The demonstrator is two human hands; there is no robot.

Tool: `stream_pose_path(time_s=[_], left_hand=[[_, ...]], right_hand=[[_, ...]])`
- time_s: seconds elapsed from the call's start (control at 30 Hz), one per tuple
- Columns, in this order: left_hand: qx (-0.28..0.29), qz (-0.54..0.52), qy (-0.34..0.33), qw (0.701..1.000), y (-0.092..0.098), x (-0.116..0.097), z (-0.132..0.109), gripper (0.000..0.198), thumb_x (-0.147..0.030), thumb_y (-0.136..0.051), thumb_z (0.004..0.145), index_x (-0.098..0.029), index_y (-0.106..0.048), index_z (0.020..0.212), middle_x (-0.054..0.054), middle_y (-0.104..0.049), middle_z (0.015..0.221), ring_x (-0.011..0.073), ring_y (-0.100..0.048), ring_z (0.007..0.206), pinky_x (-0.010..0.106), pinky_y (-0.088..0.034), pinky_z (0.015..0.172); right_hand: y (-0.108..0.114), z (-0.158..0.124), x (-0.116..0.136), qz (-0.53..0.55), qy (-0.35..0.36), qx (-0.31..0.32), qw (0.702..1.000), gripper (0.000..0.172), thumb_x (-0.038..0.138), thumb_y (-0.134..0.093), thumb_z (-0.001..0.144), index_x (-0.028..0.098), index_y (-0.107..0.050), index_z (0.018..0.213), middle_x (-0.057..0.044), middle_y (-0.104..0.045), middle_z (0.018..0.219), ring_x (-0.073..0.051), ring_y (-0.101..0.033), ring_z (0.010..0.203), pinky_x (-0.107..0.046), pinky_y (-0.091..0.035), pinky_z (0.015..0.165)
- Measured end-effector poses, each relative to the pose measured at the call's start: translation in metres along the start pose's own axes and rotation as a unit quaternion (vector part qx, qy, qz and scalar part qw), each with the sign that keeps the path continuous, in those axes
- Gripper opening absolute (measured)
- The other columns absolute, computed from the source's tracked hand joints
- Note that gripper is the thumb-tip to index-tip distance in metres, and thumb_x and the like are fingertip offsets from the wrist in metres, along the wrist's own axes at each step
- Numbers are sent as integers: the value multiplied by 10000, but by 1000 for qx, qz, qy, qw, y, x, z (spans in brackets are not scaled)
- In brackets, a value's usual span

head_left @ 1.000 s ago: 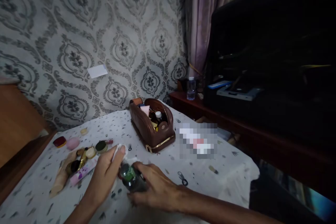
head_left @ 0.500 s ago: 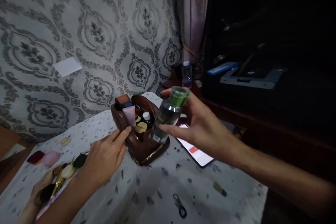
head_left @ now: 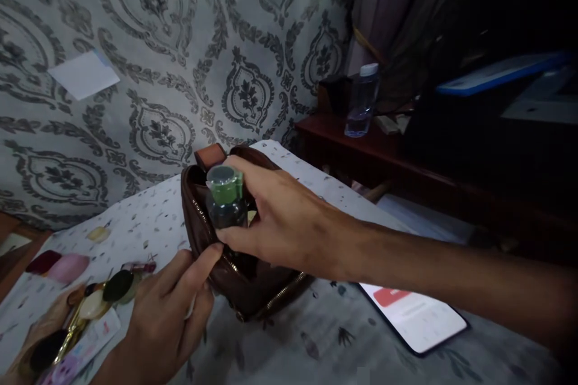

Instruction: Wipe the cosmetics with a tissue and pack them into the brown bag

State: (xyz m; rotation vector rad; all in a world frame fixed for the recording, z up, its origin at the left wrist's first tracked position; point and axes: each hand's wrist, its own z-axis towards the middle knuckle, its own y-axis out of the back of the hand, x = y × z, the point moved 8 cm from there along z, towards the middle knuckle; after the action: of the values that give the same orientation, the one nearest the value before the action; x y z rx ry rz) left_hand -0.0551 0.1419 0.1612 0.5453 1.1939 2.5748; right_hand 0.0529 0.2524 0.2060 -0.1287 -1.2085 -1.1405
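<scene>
A brown leather toiletry bag (head_left: 198, 216) with a gold zip lies unzipped on the patterned cloth. In its opening, my right hand (head_left: 280, 210) grips a clear bottle with a green neck and a transparent cap (head_left: 226, 185). The bottle stands nearly upright, and its lower part is hidden by the bag and my fingers. My left hand (head_left: 171, 301) pinches the bag's near rim, with the index fingertip on the leather beside the zip. Most of the bag's contents are covered by my right hand.
A lit phone (head_left: 419, 319) lies right of the bag. At the left are several makeup brushes (head_left: 67, 337), a pink sponge (head_left: 68, 268) and a tube (head_left: 85, 343). A water bottle (head_left: 362, 101) stands on the dark red shelf (head_left: 316, 129) behind.
My right hand has moved left and lowered the bottle into the bag's opening. My left hand stays at the bag's rim. The view has shifted closer.
</scene>
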Motion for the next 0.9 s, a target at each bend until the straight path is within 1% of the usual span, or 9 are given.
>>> stream_pose_path(time_s=[0.07, 0.17, 0.27, 0.37, 0.43, 0.53, 0.63, 0.77, 0.9], left_hand=[[0, -18, 5, 1000, -2, 4, -3, 398, -135, -414, 937, -207, -490, 1321, 32, -651, 888, 137, -660, 744, 212, -507, 619], [10, -43, 14, 999, -5, 8, -4, 451, -119, -431, 916, -239, -477, 1348, -4, -620, 774, 124, -620, 631, 210, -494, 565], [20, -49, 13, 999, -8, 10, -4, 511, -106, -427, 914, -260, -428, 1402, -5, -622, 785, 117, -615, 619, 211, -505, 568], [27, -49, 4, 998, -10, 11, -5, 575, -105, -425, 917, -274, -360, 1463, 6, -629, 830, 116, -629, 651, 213, -523, 594], [32, -50, -4, 998, -11, 12, -6, 606, -113, -426, 921, -276, -316, 1494, 6, -614, 817, 116, -622, 644, 213, -523, 586], [45, -53, -15, 998, -12, 13, -6, 637, -116, -425, 926, -267, -260, 1523, 3, -596, 788, 118, -610, 627, 213, -516, 568], [54, -59, -26, 996, -12, 11, -5, 638, -117, -426, 925, -244, -254, 1526, -2, -585, 757, 123, -604, 621, 209, -505, 550], [29, -66, -14, 997, -9, 12, -4, 622, -111, -424, 924, -259, -288, 1513, -12, -557, 723, 126, -590, 613, 209, -487, 540], [20, -68, -5, 997, -10, 12, -4, 608, -111, -418, 921, -269, -317, 1499, -4, -572, 759, 128, -597, 632, 214, -479, 549]], right_hand=[[-9, 3, -8, -17, -26, 30, 999, 240, 157, -632, 717, 217, -559, 938, 54, -553, 710, -123, -520, 678, -229, -394, 598], [-15, 7, -17, -30, -48, 50, 997, 255, 187, -658, 711, 213, -563, 946, 44, -566, 739, -127, -517, 701, -229, -382, 595], [-18, 9, -23, -39, -65, 63, 995, 260, 192, -660, 723, 209, -572, 967, 30, -591, 784, -130, -519, 715, -236, -382, 607], [-23, 10, -29, -72, -99, 92, 988, 100, 211, -644, 748, 189, -591, 830, 20, -570, 723, -131, -509, 689, -239, -368, 603], [-26, 9, -32, -102, -113, 112, 982, 102, 221, -642, 760, 180, -567, 702, 16, -540, 673, -130, -506, 677, -234, -348, 583], [-26, 9, -32, -126, -103, 115, 980, 143, 230, -663, 768, 178, -568, 674, 15, -538, 703, -132, -524, 713, -222, -342, 578], [-25, 6, -31, -119, -91, 113, 982, 75, 238, -682, 773, 189, -626, 757, 12, -562, 769, -142, -549, 773, -226, -372, 616], [-19, -2, -24, -90, -62, 98, 989, 127, 208, -703, 759, 228, -672, 880, 12, -581, 836, -154, -571, 839, -241, -418, 680], [-16, -4, -12, -97, -22, 102, 990, 97, 163, -668, 774, 230, -671, 845, 20, -571, 811, -134, -577, 781, -226, -420, 632]])
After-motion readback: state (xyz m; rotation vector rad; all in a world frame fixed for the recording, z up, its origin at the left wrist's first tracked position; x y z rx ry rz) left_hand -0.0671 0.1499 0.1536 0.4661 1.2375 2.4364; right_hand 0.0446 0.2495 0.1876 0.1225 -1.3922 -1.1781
